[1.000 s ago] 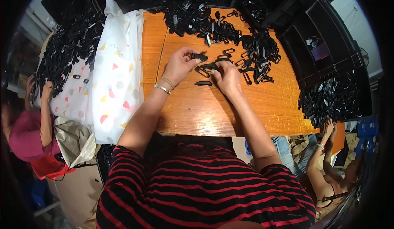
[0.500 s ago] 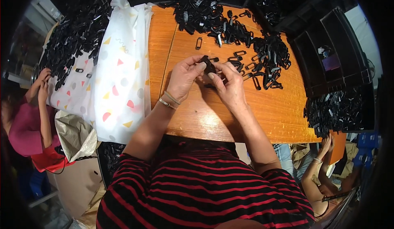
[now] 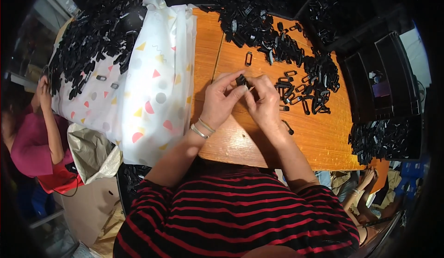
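My left hand [image 3: 221, 101] and my right hand [image 3: 263, 101] meet over the orange wooden table [image 3: 319, 140]. Together they pinch a small black plastic part [image 3: 241, 80] between the fingertips. A thin bracelet sits on my left wrist. Just right of my hands lies a heap of black plastic loops and buckles [image 3: 305, 84]. One single loop [image 3: 248, 58] rests on the wood above my hands, and a small black piece [image 3: 287, 127] lies by my right wrist.
A white sheet with coloured shapes [image 3: 152, 87] covers the table's left side, with several black parts piled on it. Dark bins [image 3: 384, 77] stand at the right. A person in pink [image 3: 32, 138] sits at far left; another person's arms [image 3: 365, 184] show at lower right.
My hands lifted off the table near the pile and drew together toward me, now holding one black part between them. The view shifted slightly.
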`<state>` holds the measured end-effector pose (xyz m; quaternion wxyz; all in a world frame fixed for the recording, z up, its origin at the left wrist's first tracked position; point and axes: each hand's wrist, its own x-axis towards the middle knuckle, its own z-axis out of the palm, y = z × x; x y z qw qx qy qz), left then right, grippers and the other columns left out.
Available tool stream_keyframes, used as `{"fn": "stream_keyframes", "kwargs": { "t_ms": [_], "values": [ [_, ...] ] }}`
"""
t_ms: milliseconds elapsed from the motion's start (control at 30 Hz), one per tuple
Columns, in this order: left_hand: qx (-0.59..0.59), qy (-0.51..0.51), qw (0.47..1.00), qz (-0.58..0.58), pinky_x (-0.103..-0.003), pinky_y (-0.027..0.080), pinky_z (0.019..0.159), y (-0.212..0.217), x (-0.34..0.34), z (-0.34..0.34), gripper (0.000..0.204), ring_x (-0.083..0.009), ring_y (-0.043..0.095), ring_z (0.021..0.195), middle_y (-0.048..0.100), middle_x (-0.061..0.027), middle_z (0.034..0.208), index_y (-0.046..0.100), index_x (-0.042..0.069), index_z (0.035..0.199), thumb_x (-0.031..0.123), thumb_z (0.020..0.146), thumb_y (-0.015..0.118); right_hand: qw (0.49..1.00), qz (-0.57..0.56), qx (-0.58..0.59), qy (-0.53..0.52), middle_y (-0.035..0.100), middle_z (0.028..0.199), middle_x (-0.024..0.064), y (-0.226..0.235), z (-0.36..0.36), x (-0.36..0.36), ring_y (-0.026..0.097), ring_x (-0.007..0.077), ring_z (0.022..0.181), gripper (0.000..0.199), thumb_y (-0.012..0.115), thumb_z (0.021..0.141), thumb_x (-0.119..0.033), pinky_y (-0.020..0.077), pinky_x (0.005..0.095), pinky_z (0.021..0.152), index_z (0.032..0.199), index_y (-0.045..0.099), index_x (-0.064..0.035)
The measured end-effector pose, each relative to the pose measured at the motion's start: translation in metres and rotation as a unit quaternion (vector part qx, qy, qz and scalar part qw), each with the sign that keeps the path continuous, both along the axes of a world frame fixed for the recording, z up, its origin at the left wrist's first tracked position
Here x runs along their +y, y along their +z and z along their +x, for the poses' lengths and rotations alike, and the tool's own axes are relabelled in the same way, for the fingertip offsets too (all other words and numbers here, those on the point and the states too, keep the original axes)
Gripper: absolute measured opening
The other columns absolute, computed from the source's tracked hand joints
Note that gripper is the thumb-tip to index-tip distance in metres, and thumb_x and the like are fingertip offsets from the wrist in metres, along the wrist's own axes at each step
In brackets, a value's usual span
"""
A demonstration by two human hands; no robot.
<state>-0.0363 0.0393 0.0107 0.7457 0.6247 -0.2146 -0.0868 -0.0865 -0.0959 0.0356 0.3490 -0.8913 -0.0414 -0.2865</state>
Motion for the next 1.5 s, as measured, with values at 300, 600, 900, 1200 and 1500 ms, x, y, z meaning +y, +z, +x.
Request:
{"fn": "stream_keyframes", "kwargs": {
  "t_ms": [300,600,900,1200,1500],
  "values": [
    [0.153,-0.077,0.983,-0.072,-0.025,0.047,0.066,0.007,0.012,-0.018,0.021,-0.0108,0.058,0.071,0.058,-0.0049,0.087,0.058,-0.002,0.088,0.013,0.098,0.048,0.996,0.064,0.064,-0.025,0.057,0.085,0.0160,-0.019,-0.017,0.026,0.061,0.0338,0.077,0.040,0.074,0.075,-0.007,0.0498,0.0381,0.067,0.111,0.056,-0.0007],
    [0.128,-0.066,0.989,-0.024,-0.024,0.045,0.062,-0.012,0.005,-0.016,0.031,-0.0085,0.054,0.069,0.057,-0.0025,0.075,0.058,0.000,0.086,0.025,0.101,0.046,0.987,0.097,0.112,0.063,0.053,0.072,0.0123,-0.026,-0.023,0.017,0.056,0.0316,0.068,0.033,0.075,0.077,-0.018,0.0453,0.0393,0.061,0.095,0.053,-0.0008],
    [-0.192,0.082,0.941,0.268,-0.032,0.049,0.065,0.003,-0.038,0.112,0.009,-0.0220,0.062,0.073,0.061,-0.0066,0.077,0.062,0.007,0.093,0.012,0.086,0.065,0.986,-0.079,0.146,0.004,0.065,0.088,0.0171,-0.006,0.067,-0.045,0.065,0.0308,0.074,0.036,0.074,0.080,-0.027,0.0520,0.0382,0.066,0.100,0.062,-0.0006],
    [-0.406,0.064,0.782,0.469,-0.041,0.051,0.071,-0.019,-0.067,0.156,0.022,-0.0314,0.061,0.087,0.055,-0.0106,0.094,0.063,0.009,0.099,0.009,0.078,0.069,0.955,-0.230,0.184,-0.044,0.062,0.095,0.0252,-0.042,0.100,-0.060,0.064,0.0391,0.081,0.027,0.071,0.079,-0.018,0.0527,0.0430,0.067,0.096,0.060,0.0002],
    [-0.398,0.059,0.796,0.453,-0.041,0.050,0.069,-0.027,-0.049,0.129,0.009,-0.0316,0.062,0.083,0.060,-0.0109,0.088,0.066,0.008,0.089,0.012,0.081,0.066,0.961,-0.210,0.174,0.051,0.063,0.072,0.0244,-0.024,0.045,-0.068,0.065,0.0373,0.068,0.010,0.061,0.079,-0.004,0.0513,0.0447,0.062,0.086,0.058,0.0026]
  ]
}}
